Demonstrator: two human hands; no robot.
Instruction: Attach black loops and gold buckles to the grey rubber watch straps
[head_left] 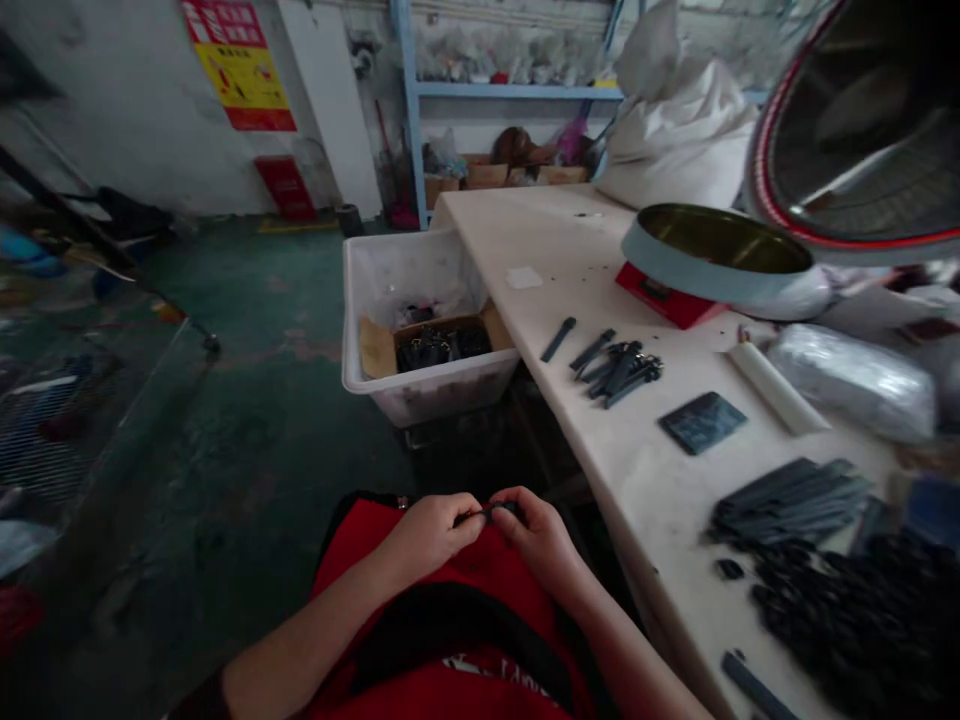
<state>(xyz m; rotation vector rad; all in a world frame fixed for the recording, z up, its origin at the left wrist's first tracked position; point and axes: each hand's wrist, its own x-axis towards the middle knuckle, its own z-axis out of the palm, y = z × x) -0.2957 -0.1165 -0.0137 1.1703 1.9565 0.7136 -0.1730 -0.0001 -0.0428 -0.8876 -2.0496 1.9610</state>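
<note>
1. Left hand (433,540) and right hand (541,540) pinch a small dark piece (491,512) between them above a red garment (484,562).
2. At right, the pale tabletop (551,300) carries a strip cluster (621,374), a dark square (703,422), stacked strips (791,498) and a black heap (862,615).
3. Beyond, a white bin (442,402) beside the tabletop holds a carton (376,348) of dark pieces.

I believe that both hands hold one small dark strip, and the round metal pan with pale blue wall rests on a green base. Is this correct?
Not quite: the head view shows that the round metal pan with pale blue wall rests on a red base, not a green one. The left hand and right hand do hold one small dark strip.
</note>
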